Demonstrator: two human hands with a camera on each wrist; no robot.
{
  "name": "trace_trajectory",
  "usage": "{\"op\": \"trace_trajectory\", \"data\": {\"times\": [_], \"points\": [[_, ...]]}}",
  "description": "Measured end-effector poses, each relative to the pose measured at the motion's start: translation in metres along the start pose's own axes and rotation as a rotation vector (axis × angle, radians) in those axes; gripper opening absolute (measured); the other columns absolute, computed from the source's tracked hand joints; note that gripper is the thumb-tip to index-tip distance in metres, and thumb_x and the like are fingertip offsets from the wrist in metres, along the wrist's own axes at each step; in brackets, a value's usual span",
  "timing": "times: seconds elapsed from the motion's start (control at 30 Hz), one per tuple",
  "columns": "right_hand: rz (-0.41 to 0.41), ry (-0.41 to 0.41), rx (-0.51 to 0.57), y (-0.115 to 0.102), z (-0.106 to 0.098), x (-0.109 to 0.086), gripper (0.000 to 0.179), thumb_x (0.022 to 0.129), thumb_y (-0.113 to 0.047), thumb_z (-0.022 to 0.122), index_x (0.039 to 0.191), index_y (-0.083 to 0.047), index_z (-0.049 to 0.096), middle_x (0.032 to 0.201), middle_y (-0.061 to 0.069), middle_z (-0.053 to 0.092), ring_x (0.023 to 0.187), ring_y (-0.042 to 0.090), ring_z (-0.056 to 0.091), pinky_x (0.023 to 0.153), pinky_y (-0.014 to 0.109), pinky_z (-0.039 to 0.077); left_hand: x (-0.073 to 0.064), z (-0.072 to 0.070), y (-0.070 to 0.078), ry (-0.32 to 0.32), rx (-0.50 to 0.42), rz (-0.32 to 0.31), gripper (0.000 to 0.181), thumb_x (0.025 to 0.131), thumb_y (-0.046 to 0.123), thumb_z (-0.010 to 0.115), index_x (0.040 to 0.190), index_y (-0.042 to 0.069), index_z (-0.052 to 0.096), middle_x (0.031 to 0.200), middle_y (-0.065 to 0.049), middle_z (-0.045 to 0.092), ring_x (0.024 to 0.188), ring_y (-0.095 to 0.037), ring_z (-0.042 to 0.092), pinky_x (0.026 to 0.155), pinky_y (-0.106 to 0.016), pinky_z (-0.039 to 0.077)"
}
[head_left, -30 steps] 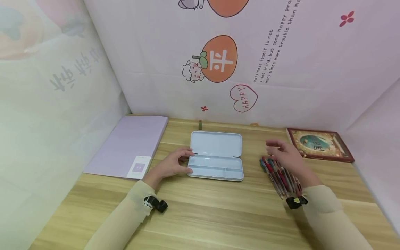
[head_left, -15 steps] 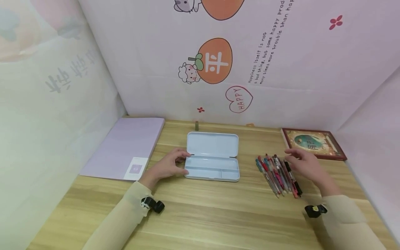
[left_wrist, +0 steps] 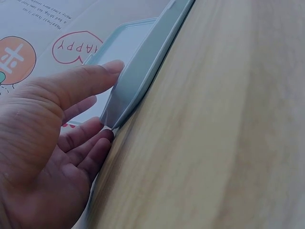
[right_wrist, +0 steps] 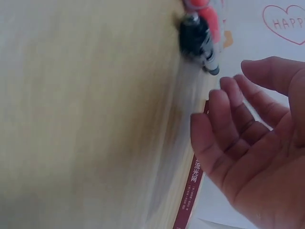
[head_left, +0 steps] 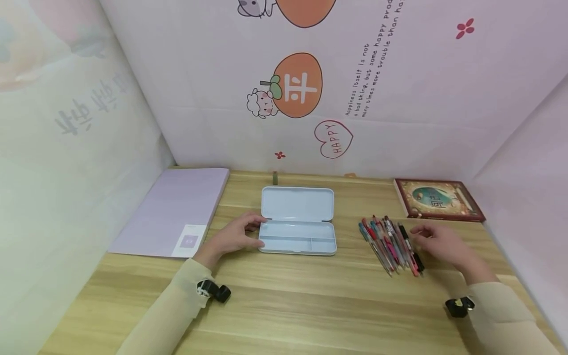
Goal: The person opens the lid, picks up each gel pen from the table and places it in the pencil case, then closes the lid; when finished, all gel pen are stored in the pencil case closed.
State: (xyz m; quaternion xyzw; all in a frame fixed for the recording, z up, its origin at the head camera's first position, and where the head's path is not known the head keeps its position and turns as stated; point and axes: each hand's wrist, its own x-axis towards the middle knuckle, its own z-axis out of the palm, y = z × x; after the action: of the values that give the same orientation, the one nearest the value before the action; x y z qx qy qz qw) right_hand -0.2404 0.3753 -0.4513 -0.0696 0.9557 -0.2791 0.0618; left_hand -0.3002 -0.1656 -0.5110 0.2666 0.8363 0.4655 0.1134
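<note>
A pale blue pencil case [head_left: 297, 237] lies with its lid raised back in the head view, its compartments bare. My left hand [head_left: 235, 235] holds its left end, thumb at the front corner and index finger by the hinge. The left wrist view shows the thumb [left_wrist: 90, 81] against the case's side [left_wrist: 140, 71], other fingertips at its end. On the right lies a bunch of several pens [head_left: 390, 246], side by side. Just right of them hovers my right hand [head_left: 443, 244], fingers loosely bent with nothing in them. A black pen end [right_wrist: 198, 40] appears ahead of its fingertips in the right wrist view.
A lilac folder or pad [head_left: 173, 212] lies left of the case. A brown-bordered book [head_left: 439, 199] is behind the pens. One small green object [head_left: 275, 178] stands by the back wall [head_left: 213, 88]; printed sheets enclose the wooden table [head_left: 284, 305].
My right hand has moved off the pens to their right side, uncovering them. My left hand has stayed at the case. The head view has shifted slightly to the right.
</note>
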Motion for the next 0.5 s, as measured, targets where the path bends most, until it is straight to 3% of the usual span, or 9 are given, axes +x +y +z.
{"op": "trace_trajectory", "data": {"times": [0.23,0.37,0.5], "points": [[-0.04,-0.048,-0.073,-0.001,-0.003,0.011,0.027,0.097,-0.01,0.056,0.121,-0.002,0.066,0.113,0.019,0.064,0.099,0.033,0.06,0.074,0.044,0.05,-0.002,-0.001,-0.001,0.011,-0.004,-0.002,0.063,0.076,0.03,0.086,0.131,0.013,0.06,0.129,-0.004,0.051,0.113,-0.022,0.053,0.099,-0.041,0.043],[-0.033,-0.088,-0.103,0.0,-0.003,0.017,0.027,0.092,-0.002,0.055,0.115,-0.004,0.07,0.111,0.02,0.063,0.096,0.034,0.058,0.074,0.047,0.049,-0.002,-0.001,-0.001,0.011,-0.009,-0.002,0.061,0.076,0.027,0.086,0.13,0.013,0.061,0.129,-0.004,0.052,0.113,-0.022,0.053,0.099,-0.041,0.042],[-0.041,-0.118,-0.1,0.002,-0.003,0.019,0.032,0.086,0.005,0.054,0.111,-0.005,0.07,0.103,0.014,0.063,0.086,0.026,0.054,0.068,0.039,0.046,-0.001,0.0,0.0,0.011,-0.02,0.002,0.061,0.076,0.024,0.086,0.131,0.011,0.06,0.132,-0.007,0.051,0.114,-0.025,0.053,0.1,-0.044,0.041]]}}
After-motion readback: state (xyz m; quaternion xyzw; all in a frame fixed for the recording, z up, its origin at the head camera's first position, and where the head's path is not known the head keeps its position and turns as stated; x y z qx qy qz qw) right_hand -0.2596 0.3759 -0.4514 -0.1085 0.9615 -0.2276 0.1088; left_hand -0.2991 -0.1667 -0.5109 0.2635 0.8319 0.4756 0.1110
